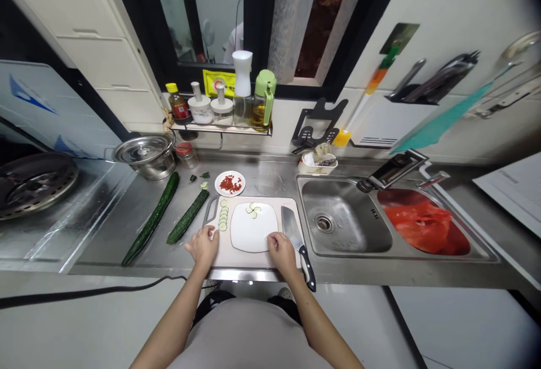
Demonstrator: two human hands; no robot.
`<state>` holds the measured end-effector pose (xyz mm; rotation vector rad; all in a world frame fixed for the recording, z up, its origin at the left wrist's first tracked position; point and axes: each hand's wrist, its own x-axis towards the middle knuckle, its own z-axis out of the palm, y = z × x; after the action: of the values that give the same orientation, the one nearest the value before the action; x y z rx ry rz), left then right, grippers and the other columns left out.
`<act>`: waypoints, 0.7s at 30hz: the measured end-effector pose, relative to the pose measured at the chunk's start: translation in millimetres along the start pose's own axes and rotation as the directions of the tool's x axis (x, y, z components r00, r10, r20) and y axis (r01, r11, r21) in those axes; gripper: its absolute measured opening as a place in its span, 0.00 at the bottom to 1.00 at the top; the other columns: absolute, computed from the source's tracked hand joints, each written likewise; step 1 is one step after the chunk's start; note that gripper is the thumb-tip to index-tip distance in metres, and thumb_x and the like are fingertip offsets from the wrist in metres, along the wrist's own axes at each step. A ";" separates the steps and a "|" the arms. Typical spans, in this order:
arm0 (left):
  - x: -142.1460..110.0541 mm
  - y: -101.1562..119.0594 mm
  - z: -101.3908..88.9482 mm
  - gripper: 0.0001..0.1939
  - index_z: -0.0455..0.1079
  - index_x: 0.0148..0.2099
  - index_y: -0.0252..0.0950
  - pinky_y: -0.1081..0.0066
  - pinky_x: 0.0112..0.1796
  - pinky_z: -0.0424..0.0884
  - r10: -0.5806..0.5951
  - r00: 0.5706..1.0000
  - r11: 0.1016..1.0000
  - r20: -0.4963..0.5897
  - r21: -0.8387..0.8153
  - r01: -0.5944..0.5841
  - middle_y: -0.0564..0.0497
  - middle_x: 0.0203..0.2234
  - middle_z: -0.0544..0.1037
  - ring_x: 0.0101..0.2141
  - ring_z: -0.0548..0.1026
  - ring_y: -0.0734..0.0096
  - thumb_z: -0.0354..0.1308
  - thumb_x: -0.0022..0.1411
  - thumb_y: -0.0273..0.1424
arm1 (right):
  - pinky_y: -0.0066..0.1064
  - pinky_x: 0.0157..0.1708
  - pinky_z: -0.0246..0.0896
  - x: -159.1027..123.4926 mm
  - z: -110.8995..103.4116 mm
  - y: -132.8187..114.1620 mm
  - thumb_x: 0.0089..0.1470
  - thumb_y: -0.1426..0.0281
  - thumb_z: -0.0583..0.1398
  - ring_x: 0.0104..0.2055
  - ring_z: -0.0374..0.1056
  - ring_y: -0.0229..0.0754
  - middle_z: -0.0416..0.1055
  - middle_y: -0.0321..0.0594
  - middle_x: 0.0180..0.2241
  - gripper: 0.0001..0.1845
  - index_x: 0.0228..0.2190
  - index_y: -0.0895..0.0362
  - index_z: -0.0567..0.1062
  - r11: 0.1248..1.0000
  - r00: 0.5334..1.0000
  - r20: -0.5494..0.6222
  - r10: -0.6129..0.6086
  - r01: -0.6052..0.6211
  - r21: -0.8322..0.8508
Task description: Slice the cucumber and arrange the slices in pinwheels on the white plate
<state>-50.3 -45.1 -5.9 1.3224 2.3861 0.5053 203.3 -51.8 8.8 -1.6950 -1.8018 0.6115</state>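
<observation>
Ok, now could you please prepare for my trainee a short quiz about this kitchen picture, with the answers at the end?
1. Multiple choice: what lies along the right side of the cutting board?
a) a fork
b) a knife
c) a wooden spoon

2. True or false: the row of cucumber slices is on the board, left of the square white plate.

3. Open question: which of the person's hands is at the right edge of that plate?

Key: 1. b; 2. true; 3. the right hand.
</observation>
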 end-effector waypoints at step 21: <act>5.0 8.4 15.1 0.07 0.72 0.34 0.39 0.60 0.45 0.60 0.025 0.995 0.972 -0.101 -0.230 -0.048 0.49 0.30 0.78 0.39 0.72 0.58 0.57 0.55 0.36 | 0.30 0.35 0.56 -2.9 5.2 -0.6 0.58 0.67 0.50 0.32 0.65 0.41 0.70 0.39 0.28 0.14 0.28 0.55 0.72 0.999 1.000 0.022 -0.022 0.021 0.049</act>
<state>-39.4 -34.7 -15.7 1.2645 2.2976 0.8493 199.4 -54.4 5.2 -1.6403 -1.8040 0.6624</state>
